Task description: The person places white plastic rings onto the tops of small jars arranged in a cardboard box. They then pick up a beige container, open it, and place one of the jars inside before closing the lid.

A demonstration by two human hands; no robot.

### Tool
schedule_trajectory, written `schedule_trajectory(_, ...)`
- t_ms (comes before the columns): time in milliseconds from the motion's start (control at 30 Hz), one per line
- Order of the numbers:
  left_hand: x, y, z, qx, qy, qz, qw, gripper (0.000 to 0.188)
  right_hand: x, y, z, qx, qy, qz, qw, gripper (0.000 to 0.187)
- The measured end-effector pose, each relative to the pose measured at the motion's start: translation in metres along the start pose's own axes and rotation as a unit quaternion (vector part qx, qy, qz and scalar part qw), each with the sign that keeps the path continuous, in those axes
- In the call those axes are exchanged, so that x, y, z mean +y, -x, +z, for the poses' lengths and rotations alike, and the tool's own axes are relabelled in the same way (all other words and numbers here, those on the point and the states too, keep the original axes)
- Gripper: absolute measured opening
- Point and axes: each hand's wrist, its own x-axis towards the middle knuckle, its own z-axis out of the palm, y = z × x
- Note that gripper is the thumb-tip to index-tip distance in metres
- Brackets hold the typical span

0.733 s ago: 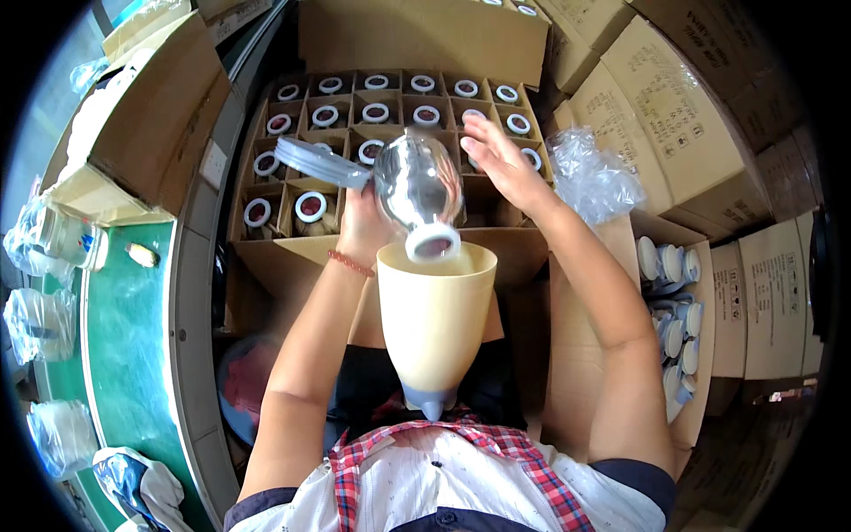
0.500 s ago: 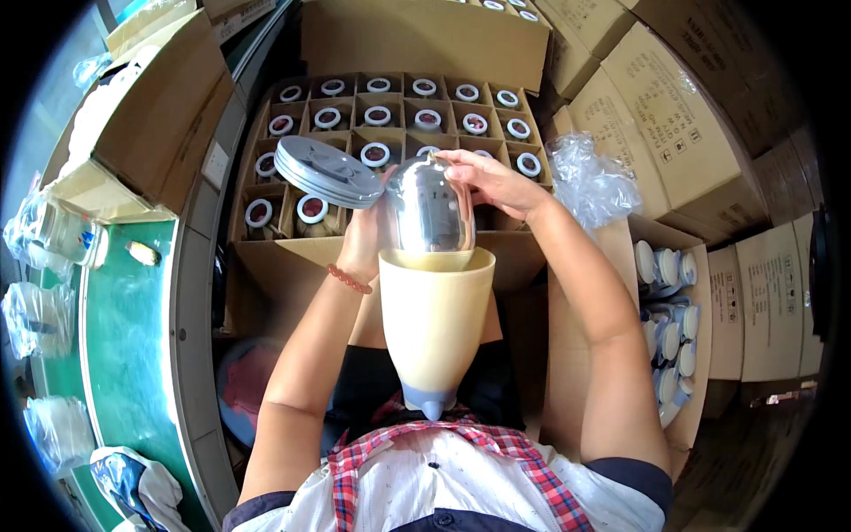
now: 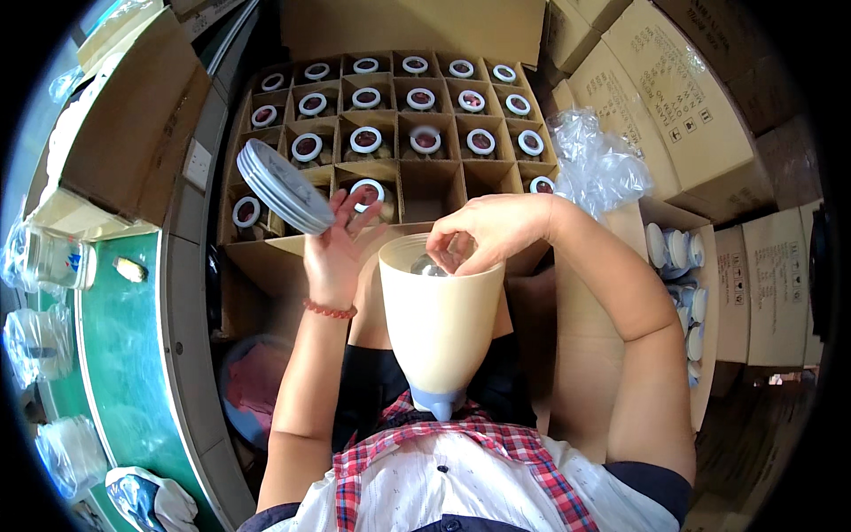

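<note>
A cream, vase-shaped flask body (image 3: 441, 332) with a grey-blue pointed end stands against my lap, its wide mouth up. Down inside that mouth sits a silver glass liner (image 3: 429, 266), only its top showing. My right hand (image 3: 483, 235) reaches over the rim, its bent fingertips closed on the liner's top. To the left, my left hand (image 3: 341, 253) is palm up with its fingers spread, and a stack of grey round discs (image 3: 285, 188) rests tilted against its thumb side.
Beyond my hands, a divided carton (image 3: 372, 235) holds several liners with white-ringed tops. Crumpled clear plastic (image 3: 594, 168) lies at its right. A carton of white-topped parts (image 3: 683, 248) stands at right, near stacked boxes (image 3: 665, 106). A green-topped table (image 3: 133, 328) runs along the left.
The silver liner has gone down into the cream body, with my right hand following it. My left hand has let go of the liner and swung left with the discs.
</note>
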Motion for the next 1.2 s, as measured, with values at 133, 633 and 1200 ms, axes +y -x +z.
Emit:
schedule_trajectory(133, 0.017, 0.009, -0.008, 0.056, 0.02, 0.034, 0.998, 0.036, -0.025, -0.004, -0.002, 0.04, 0.163, 0.037, 0.985, 0.048)
schedule_trajectory(633, 0.037, 0.013, 0.017, 0.076, -0.14, 0.166, 0.973, 0.033, 0.003, -0.007, 0.005, 0.063, 0.054, -0.043, 0.996, 0.054)
schedule_trajectory(1200, 0.033, 0.016, 0.03, 0.07, -0.166, 0.199, 0.963, 0.034, 0.0, 0.0, 0.006, 0.063, 0.095, -0.024, 0.993, 0.039)
